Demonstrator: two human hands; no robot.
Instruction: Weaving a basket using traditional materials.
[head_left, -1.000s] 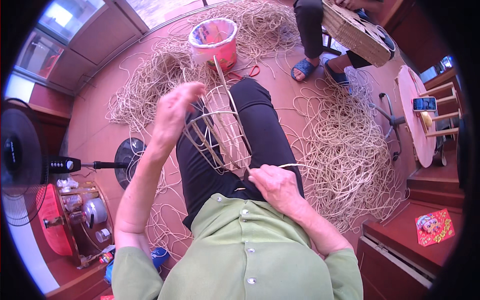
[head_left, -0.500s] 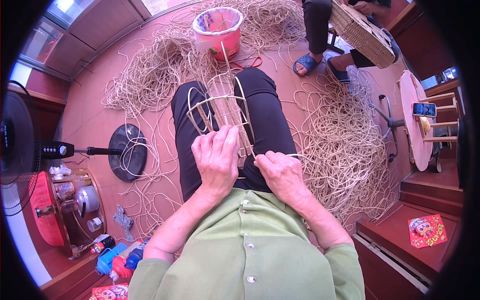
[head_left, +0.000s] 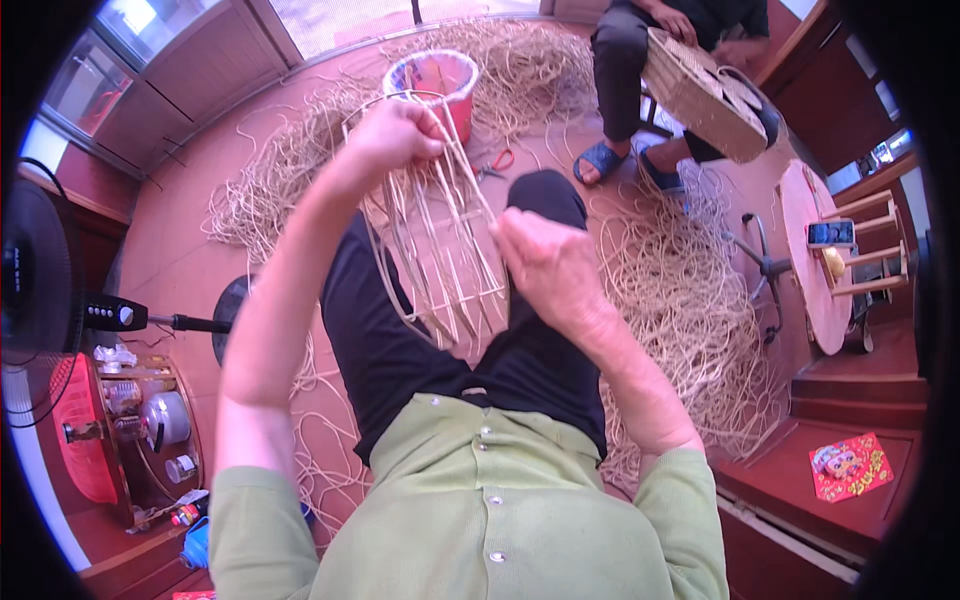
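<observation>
An openwork basket frame of thin pale rods, long and tapering, hangs tilted above my lap between my knees. My left hand is closed round its far end, in front of the bucket. Beside the frame's right edge is my right hand, its fingers curled together and slightly blurred. Whatever those fingers pinch is hidden, and I cannot tell whether it is a rod or a cord.
Heaps of pale cord cover the floor to the right and behind a pink lined bucket. Red-handled scissors lie near my knee. Another person holds a woven basket. A black fan stands left, a round-topped stool right.
The frame has been swung round and lifted off my thighs. My left hand has moved far forward to its far end. My right hand has risen along its right side.
</observation>
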